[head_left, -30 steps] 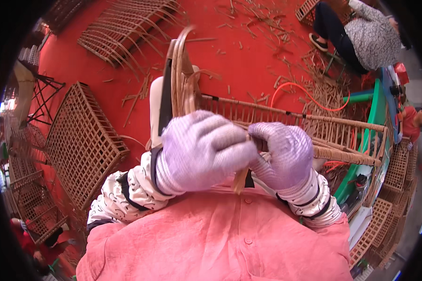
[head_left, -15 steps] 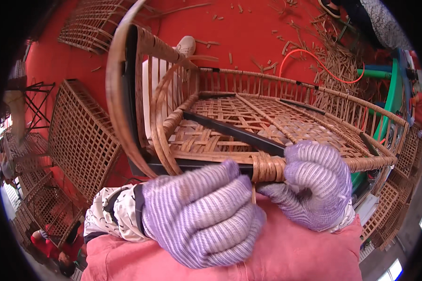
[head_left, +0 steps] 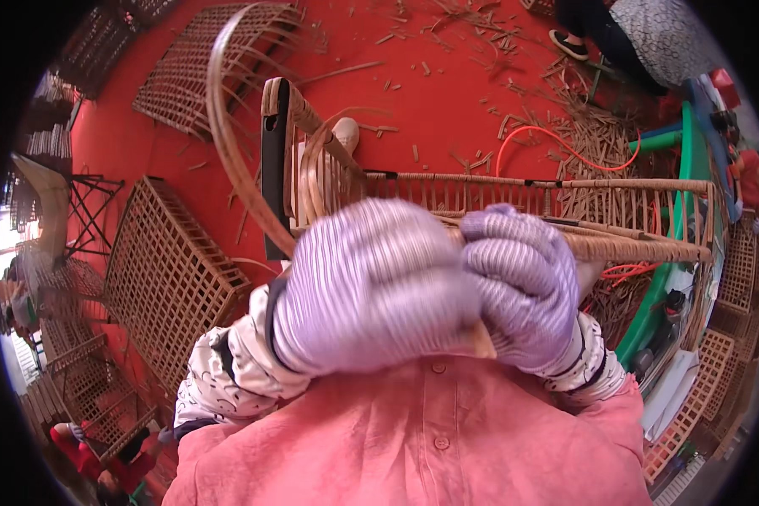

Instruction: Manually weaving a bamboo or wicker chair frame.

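Note:
Both my hands wear purple-and-white striped knit gloves and are close together in front of my chest. My left hand, blurred by motion, is closed with its fingers curled. My right hand is curled beside it at the near edge of a woven rattan frame. A pale rattan strip shows below and between the gloves, seemingly gripped by both. A long strip loop arcs up at the left of the frame, past a black metal post. My hands hide the wrapped near edge.
A lattice rattan panel stands at left on the red floor, another woven piece farther back. Rattan offcuts, an orange hose and a green rail are at right. A person is at the far right.
My left hand has risen and moved right, against my right hand, which has also shifted up. The frame now appears tilted, with its woven base mostly out of sight. The strip loop has shifted.

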Motion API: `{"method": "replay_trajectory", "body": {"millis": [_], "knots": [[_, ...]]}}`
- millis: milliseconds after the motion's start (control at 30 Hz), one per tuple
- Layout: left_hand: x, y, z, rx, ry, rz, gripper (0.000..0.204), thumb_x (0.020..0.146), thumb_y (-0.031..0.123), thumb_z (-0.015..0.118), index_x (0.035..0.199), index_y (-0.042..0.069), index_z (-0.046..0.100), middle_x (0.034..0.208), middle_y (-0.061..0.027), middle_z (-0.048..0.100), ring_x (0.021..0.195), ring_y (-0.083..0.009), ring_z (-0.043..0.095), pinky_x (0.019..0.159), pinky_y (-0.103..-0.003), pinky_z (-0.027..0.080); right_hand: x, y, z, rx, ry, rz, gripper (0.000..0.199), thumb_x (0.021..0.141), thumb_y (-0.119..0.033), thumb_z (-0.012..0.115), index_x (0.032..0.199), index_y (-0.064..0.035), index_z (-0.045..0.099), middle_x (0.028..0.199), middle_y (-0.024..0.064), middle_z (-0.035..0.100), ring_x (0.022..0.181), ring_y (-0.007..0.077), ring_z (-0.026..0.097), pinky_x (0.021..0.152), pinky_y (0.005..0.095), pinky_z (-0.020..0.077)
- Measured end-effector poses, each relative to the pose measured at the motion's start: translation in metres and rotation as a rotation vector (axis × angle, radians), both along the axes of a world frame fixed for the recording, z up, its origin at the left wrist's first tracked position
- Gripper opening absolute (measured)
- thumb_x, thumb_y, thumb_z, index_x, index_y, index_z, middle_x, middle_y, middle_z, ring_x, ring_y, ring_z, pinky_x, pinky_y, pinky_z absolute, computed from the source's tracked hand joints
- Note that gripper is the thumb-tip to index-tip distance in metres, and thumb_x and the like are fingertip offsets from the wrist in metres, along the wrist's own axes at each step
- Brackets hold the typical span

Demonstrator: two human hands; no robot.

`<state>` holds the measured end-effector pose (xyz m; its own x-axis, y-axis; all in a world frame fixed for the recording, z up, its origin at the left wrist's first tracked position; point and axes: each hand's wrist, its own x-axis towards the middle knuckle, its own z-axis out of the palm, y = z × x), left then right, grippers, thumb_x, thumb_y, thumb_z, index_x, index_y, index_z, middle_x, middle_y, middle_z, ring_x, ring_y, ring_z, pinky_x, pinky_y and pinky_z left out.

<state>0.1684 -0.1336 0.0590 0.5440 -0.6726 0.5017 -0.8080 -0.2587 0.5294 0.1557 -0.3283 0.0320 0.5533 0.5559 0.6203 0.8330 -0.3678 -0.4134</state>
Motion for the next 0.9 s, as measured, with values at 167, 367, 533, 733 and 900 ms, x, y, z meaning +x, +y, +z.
{"method": "replay_trajectory", "body": {"millis": [167, 367, 533, 733, 900], "knots": [[0.002, 0.003, 0.000, 0.194, 0.201, 0.217, 0.071, 0.055, 0.038, 0.080, 0.112, 0.005, 0.053, 0.098, -0.0113, 0.063, 0.091, -0.0292, 0.061, 0.075, -0.034, 0.050, 0.001, 0.001, 0.003, 0.013, -0.025, -0.014, 0.020, 0.061, -0.013, 0.067, 0.080, -0.0116, 0.062, 0.086, 0.0045, 0.060, 0.087, 0.0245, 0.058, 0.078, 0.0400, 0.0460], [0.002, 0.001, -0.015, 0.426, 0.078, 0.330, 0.044, 0.075, 0.028, 0.065, 0.112, 0.007, 0.054, 0.088, -0.0132, 0.064, 0.078, -0.0309, 0.063, 0.067, -0.040, 0.050, -0.015, 0.004, 0.002, 0.184, 0.141, 0.051, 0.007, 0.081, -0.013, 0.061, 0.085, -0.0077, 0.059, 0.082, 0.0070, 0.061, 0.076, 0.0230, 0.060, 0.069, 0.0357, 0.0484], [0.002, 0.004, -0.013, 0.457, 0.053, 0.330, 0.042, 0.077, 0.030, 0.062, 0.111, 0.007, 0.054, 0.087, -0.0140, 0.064, 0.080, -0.0328, 0.062, 0.067, -0.041, 0.050, -0.026, 0.021, -0.006, 0.737, 1.062, 0.243, 0.019, 0.095, -0.022, 0.046, 0.091, -0.0045, 0.051, 0.078, 0.0049, 0.059, 0.064, 0.0127, 0.057, 0.058, 0.0292, 0.0475], [0.004, 0.000, -0.015, 0.562, -0.035, 0.411, 0.038, 0.081, 0.040, 0.059, 0.102, 0.008, 0.055, 0.082, -0.0136, 0.064, 0.075, -0.0324, 0.063, 0.062, -0.043, 0.050, -0.043, 0.027, -0.011, 1.157, 1.407, 0.150, 0.026, 0.094, -0.038, 0.045, 0.079, -0.0160, 0.045, 0.061, -0.0062, 0.029, 0.046, 0.0059, 0.027, 0.049, 0.0255, 0.0287], [0.004, -0.004, -0.023, 0.443, -0.159, 0.416, 0.039, 0.080, 0.042, 0.059, 0.098, 0.009, 0.056, 0.079, -0.0125, 0.064, 0.073, -0.0317, 0.063, 0.061, -0.042, 0.050, -0.052, 0.027, 0.002, 1.157, 1.376, 0.029, 0.023, 0.094, -0.034, 0.046, 0.080, -0.0149, 0.047, 0.060, -0.0058, 0.031, 0.045, 0.0065, 0.029, 0.046, 0.0260, 0.0314]]}}
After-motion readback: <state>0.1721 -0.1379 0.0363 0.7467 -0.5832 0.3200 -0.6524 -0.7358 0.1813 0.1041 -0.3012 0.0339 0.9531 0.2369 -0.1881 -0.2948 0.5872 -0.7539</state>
